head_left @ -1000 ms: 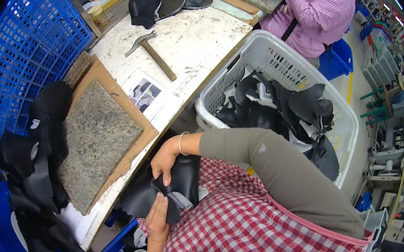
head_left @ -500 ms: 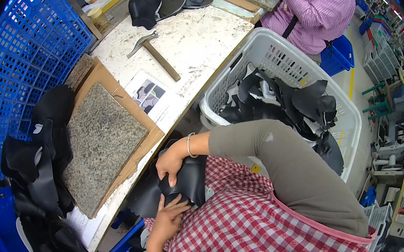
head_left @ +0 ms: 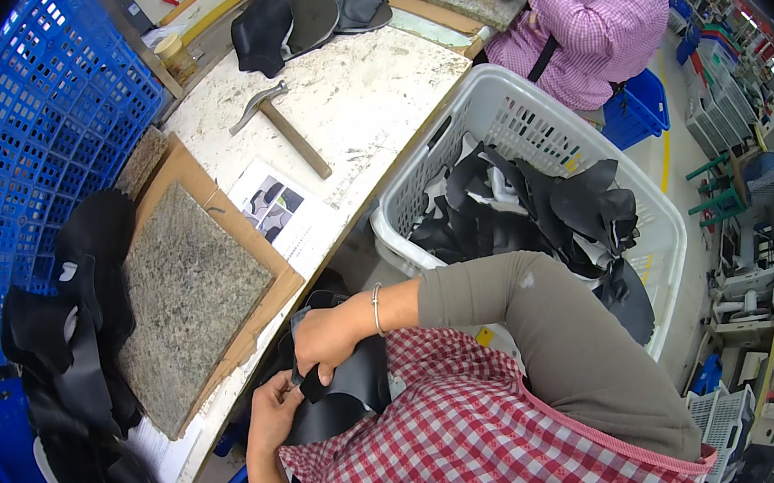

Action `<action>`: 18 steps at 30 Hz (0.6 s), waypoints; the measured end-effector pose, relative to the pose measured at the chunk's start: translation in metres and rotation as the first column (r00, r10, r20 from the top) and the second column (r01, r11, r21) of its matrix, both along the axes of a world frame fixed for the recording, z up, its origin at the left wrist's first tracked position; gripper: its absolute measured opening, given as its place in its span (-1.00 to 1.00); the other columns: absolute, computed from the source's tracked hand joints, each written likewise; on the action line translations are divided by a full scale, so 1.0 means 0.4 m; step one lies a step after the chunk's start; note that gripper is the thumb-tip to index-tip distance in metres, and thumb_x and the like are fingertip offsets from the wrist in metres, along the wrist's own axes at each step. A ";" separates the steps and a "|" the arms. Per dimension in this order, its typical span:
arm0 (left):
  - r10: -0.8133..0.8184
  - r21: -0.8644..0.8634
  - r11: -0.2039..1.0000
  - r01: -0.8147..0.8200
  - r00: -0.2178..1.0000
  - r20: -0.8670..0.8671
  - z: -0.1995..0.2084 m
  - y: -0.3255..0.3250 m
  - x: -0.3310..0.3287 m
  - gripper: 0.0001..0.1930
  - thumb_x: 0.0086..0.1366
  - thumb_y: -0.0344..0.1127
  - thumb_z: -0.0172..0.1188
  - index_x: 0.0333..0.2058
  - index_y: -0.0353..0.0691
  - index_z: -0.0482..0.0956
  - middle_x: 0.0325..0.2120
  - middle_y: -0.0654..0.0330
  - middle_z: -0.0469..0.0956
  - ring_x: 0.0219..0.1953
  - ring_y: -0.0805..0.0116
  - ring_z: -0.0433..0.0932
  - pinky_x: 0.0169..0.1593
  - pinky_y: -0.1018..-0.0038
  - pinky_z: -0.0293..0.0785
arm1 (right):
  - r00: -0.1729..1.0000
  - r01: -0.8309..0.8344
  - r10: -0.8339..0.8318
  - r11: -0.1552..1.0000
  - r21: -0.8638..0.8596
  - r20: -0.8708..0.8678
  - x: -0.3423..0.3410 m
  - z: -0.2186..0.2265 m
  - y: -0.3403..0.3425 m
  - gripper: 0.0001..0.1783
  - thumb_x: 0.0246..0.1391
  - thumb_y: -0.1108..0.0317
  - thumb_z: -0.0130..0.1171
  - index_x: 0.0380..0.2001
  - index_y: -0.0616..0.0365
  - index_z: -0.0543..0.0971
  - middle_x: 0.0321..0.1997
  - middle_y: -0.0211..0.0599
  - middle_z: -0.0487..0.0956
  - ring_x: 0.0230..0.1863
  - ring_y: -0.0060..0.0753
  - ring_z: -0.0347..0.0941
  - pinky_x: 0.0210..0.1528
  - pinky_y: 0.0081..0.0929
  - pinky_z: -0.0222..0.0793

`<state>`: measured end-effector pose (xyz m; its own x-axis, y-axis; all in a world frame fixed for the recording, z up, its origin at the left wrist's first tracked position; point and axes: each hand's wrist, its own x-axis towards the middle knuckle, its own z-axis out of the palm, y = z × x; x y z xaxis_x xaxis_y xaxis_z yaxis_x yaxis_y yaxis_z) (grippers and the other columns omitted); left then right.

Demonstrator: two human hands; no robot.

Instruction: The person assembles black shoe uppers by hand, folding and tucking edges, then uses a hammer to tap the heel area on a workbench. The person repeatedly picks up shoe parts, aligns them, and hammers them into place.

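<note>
Over my lap, close to the table's front edge, lies a black leather-like shoe upper piece [head_left: 354, 384]. My right hand [head_left: 327, 339] is closed on its upper part, thumb pressed down and fingers curled under. At its left edge my left hand [head_left: 275, 409] pinches the same piece between thumb and fingers. The two hands are close together, almost meeting. Part of the piece is hidden beneath the hands and against the checked apron [head_left: 427, 428].
A stone slab [head_left: 193, 302] on brown board and a hammer [head_left: 289, 133] rest on the white table [head_left: 369, 81]. Black pieces hang at its left end beside a blue crate [head_left: 50, 137]. A white basket [head_left: 524, 102] holds more; a co-worker [head_left: 591, 23] sits beyond.
My left hand has gone from lying spread on the piece to pinching its left edge. My right hand has shifted slightly left and down. The view has shifted a little.
</note>
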<state>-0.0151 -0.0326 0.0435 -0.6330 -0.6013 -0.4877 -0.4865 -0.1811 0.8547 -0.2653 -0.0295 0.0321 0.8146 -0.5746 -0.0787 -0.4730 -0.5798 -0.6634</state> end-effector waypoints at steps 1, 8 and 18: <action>-0.037 -0.195 0.980 0.039 0.999 0.011 -0.004 0.002 -0.003 -0.84 0.40 -0.50 0.23 -0.10 -0.41 0.64 -0.33 0.37 0.61 -0.29 0.63 0.49 -0.17 0.59 0.44 | 1.000 0.004 -0.005 1.000 -0.015 -0.011 -0.001 0.002 0.003 -0.67 0.05 0.02 0.41 -0.23 -0.01 0.75 -0.36 -0.16 0.71 -0.23 0.04 0.64 -0.26 0.01 0.45; 0.114 -0.166 0.980 -0.105 0.992 0.046 -0.023 0.021 -0.035 -0.75 0.45 -0.43 0.20 0.02 -0.44 0.64 -0.14 0.23 0.67 -0.17 0.55 0.54 -0.05 0.54 0.47 | 0.998 0.053 -0.055 0.993 -0.103 -0.013 -0.004 0.000 0.020 -0.57 0.07 0.02 0.38 0.00 -0.12 0.75 -0.36 -0.14 0.72 -0.23 0.06 0.66 -0.28 -0.03 0.48; -0.065 -0.219 0.975 0.043 0.993 -0.097 -0.035 0.026 -0.049 -0.53 0.52 -0.35 0.12 0.34 -0.34 0.42 -0.02 0.18 0.55 0.04 0.40 0.44 0.24 0.49 0.30 | 0.991 0.124 -0.108 0.961 -0.246 0.080 -0.007 -0.005 0.063 -0.68 0.01 0.09 0.39 -0.14 -0.12 0.76 -0.48 -0.23 0.69 -0.33 0.00 0.66 -0.37 -0.08 0.46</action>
<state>-0.0348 -0.0222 0.0295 -0.7072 -0.6488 -0.2808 -0.3981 0.0373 0.9166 -0.2679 -0.0041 0.0302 0.7399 -0.6601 0.1300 -0.5076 -0.6745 -0.5361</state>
